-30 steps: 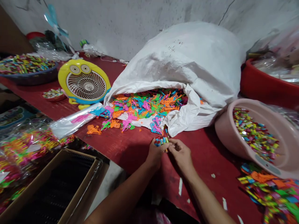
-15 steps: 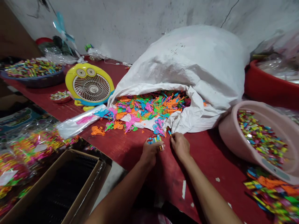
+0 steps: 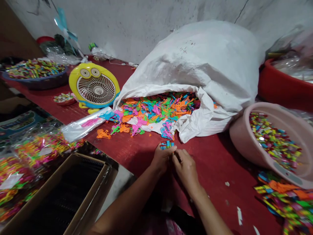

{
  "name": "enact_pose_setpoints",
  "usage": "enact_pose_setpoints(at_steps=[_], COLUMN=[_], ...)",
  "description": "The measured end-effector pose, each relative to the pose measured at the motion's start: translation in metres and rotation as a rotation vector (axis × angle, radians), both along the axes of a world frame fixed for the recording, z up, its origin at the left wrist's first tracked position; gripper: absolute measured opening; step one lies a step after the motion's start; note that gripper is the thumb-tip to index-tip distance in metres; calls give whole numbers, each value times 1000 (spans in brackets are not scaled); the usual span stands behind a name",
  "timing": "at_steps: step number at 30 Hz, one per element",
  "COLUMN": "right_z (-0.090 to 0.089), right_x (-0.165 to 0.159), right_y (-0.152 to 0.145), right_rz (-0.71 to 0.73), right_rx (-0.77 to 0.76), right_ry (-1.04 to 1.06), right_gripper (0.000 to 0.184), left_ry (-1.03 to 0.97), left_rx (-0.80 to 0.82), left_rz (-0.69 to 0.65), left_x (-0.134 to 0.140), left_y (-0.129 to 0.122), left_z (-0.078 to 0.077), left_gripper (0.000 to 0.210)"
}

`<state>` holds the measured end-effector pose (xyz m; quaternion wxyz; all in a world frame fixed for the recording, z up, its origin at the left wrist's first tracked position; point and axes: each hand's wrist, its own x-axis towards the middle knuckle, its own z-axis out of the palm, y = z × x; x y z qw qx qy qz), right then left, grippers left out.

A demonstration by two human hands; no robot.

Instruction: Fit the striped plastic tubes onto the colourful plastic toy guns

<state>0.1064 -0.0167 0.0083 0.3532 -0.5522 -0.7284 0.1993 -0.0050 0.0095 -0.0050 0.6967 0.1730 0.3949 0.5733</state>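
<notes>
Wrapped round a small bundle of shiny coloured tubes (image 3: 168, 144), my left hand (image 3: 160, 159) is closed just in front of the white sack. Blue, red and yellow show on the tubes' upper ends. My right hand (image 3: 186, 168) touches the bundle's lower right side with its fingers pinched. Whatever lies between those fingertips is mostly hidden. Beyond both hands, the open mouth of a big white sack (image 3: 207, 62) spills bright plastic toy pieces (image 3: 156, 111) in orange, green, pink and blue onto the red table (image 3: 137, 148).
At right stand a pink tub (image 3: 234, 130) of small coloured tubes and a pile of toy pieces (image 3: 286, 199). Left are a yellow fan (image 3: 73, 81), clear plastic bags (image 3: 83, 127), a cardboard box (image 3: 97, 186) and bagged toys (image 3: 36, 147). A blue basin (image 3: 36, 83) sits farther back.
My right hand has moved left and towards me, bringing a small tube from beside the sack to the bundle. My left hand has turned the bundle more upright.
</notes>
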Motion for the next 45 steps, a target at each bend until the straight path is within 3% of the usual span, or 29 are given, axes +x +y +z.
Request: enact_pose_setpoints(at_steps=[3,6,8,13,20,26,30,34,36,39,41,45], right_z=[6,11,10,-3,10,-1,-6,6,9,-1,-14,-33], right_x=[14,28,33,35,27,19,8,-3,-4,-2,-3,-16], right_y=[-2,0,2,1,-8,-5,-4,3,17,47,67,89], right_rz=[99,193,315,490,481,566,622,668,607,243,22,-92], right_rx=[21,50,47,98,42,167,228,73,-25,-27,8,41], right_ry=[-5,-87,-172,-219,-253,-210,-210,-166,-87,-20,-48,-132], right_gripper=[30,85,104,81,103,84,84,85,78,49,38,36], left_ry=[-73,-102,-146,-180,-135,-11,57,89,96,116,129,135], left_rx=[-9,-31,8,110,91,253,255,245,194,121,127,134], left_rz=[-120,-352,-459,-504,-422,-483,-399,-255,-119,30,54,93], left_x=[-9,-12,-11,-7,-7,-21,-29,-39,-47,-59,-63,-62], left_y=[-1,-7,-13,-25,-27,-34,-39,-36,-30,-22,-19,-17], left_z=[2,3,3,2,7,9,3,1,0,-2,-5,-10], left_gripper=[32,27,28,29,47,40,47,34,37,37,32,35])
